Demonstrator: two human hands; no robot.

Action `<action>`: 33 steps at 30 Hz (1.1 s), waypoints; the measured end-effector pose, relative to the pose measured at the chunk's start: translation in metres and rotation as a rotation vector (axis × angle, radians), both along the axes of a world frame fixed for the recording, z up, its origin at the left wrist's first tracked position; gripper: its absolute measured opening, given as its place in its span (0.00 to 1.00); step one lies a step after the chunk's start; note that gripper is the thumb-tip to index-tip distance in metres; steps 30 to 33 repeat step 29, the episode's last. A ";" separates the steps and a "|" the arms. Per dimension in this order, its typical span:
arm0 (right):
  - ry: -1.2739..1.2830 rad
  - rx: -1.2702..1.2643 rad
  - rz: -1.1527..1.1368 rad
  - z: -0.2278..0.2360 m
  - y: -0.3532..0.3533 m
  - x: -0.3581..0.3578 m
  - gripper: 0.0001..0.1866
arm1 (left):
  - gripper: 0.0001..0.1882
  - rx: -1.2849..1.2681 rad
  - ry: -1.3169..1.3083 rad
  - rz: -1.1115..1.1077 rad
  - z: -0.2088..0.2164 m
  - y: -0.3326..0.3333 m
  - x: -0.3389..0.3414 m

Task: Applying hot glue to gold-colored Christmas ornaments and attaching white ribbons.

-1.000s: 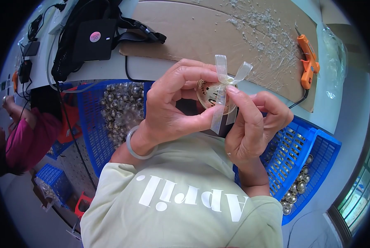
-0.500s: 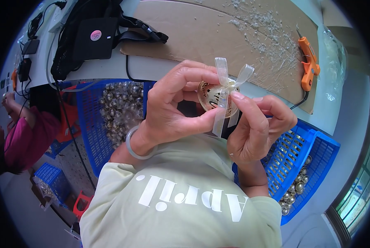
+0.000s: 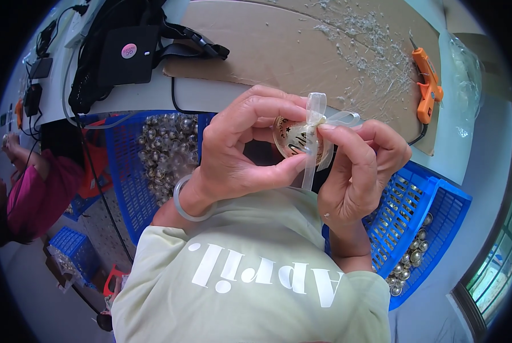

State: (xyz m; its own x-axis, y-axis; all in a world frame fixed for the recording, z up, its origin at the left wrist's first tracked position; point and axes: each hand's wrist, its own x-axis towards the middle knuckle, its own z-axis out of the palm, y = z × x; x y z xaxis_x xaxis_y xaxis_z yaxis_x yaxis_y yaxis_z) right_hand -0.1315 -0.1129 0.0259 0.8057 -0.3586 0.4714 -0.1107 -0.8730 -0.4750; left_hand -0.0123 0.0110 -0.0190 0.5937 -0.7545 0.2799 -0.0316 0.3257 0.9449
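Close to the table's front edge, my left hand (image 3: pixel 233 146) is closed round a clear and gold ball ornament (image 3: pixel 292 136) with dark lettering on its face. A pale sheer ribbon bow (image 3: pixel 316 107) sits at the top of the ball, one loop upright and another leaning right, with a tail hanging across the front. My right hand (image 3: pixel 359 168) pinches the bow at its knot between thumb and forefinger; its other fingers are curled. The ball's left edge is partly hidden behind my left fingers.
Cardboard (image 3: pixel 238 48) covers the table, strewn with glue strands (image 3: pixel 376 57). An orange glue gun (image 3: pixel 428 86) lies at the right. Blue baskets (image 3: pixel 117 177) of shiny balls flank me. A black flat box (image 3: pixel 127 57) and straps sit back left. Another person's magenta sleeve (image 3: pixel 41 191) shows far left.
The ribbon bow has turned: its left loop now stands more upright and its right loop has swung lower to the right. Both hands keep their hold, the right shifting slightly.
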 end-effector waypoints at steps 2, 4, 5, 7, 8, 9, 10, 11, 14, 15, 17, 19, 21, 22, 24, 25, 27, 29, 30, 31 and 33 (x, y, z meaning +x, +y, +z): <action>0.009 0.016 -0.002 0.001 0.000 0.001 0.09 | 0.23 -0.034 0.000 0.018 -0.001 -0.002 -0.001; 0.017 -0.002 -0.011 0.000 0.000 0.001 0.09 | 0.23 -0.048 0.001 0.024 -0.002 -0.002 -0.002; 0.032 -0.004 -0.023 0.000 0.000 0.001 0.08 | 0.23 -0.050 0.039 0.006 -0.003 -0.002 -0.003; 0.000 0.061 0.002 -0.001 -0.002 0.000 0.08 | 0.24 -0.051 0.105 -0.033 -0.003 -0.002 -0.004; -0.020 0.135 0.023 -0.001 -0.003 0.000 0.07 | 0.24 -0.054 0.113 -0.032 -0.004 -0.002 -0.005; -0.046 0.212 0.046 -0.003 -0.003 -0.001 0.07 | 0.24 -0.071 0.183 -0.054 -0.004 -0.002 -0.007; -0.039 0.209 0.046 -0.005 -0.002 0.000 0.07 | 0.23 -0.089 0.253 -0.076 -0.005 -0.002 -0.008; -0.101 0.397 0.060 -0.009 -0.001 0.002 0.07 | 0.23 -0.107 0.322 -0.098 -0.005 -0.002 -0.009; -0.223 0.770 0.083 -0.013 -0.001 0.004 0.09 | 0.22 -0.090 0.418 -0.112 -0.005 -0.002 -0.011; -0.218 0.860 0.092 -0.011 -0.002 0.002 0.08 | 0.22 -0.081 0.464 -0.119 -0.005 -0.002 -0.011; -0.209 1.045 0.104 -0.009 -0.005 0.001 0.08 | 0.22 -0.088 0.503 -0.122 -0.004 -0.003 -0.012; -0.230 1.031 0.094 -0.007 -0.008 0.000 0.08 | 0.21 -0.105 0.580 -0.123 -0.003 -0.004 -0.013; -0.280 1.004 0.058 -0.007 -0.011 0.001 0.08 | 0.21 -0.119 0.652 -0.133 0.000 -0.003 -0.011; -0.282 1.009 0.065 -0.007 -0.012 0.000 0.08 | 0.21 -0.133 0.724 -0.146 0.001 -0.002 -0.010; -0.139 0.638 0.079 -0.007 -0.014 -0.002 0.09 | 0.21 -0.147 0.797 -0.155 0.002 0.000 -0.008; -0.080 0.473 0.085 -0.007 -0.014 -0.003 0.09 | 0.21 -0.118 0.788 -0.167 0.001 0.001 -0.006; -0.044 0.365 0.091 -0.008 -0.013 -0.004 0.10 | 0.22 -0.061 0.764 -0.195 -0.001 0.002 -0.003; 0.001 0.192 0.109 -0.009 -0.011 -0.004 0.11 | 0.26 -0.088 0.548 -0.137 -0.005 -0.002 -0.008; 0.001 0.192 0.109 -0.009 -0.011 -0.004 0.11 | 0.26 -0.088 0.548 -0.137 -0.005 -0.002 -0.008; 0.001 0.192 0.109 -0.009 -0.011 -0.004 0.11 | 0.26 -0.088 0.548 -0.137 -0.005 -0.002 -0.008; 0.001 0.192 0.109 -0.009 -0.011 -0.004 0.11 | 0.26 -0.088 0.548 -0.137 -0.005 -0.002 -0.008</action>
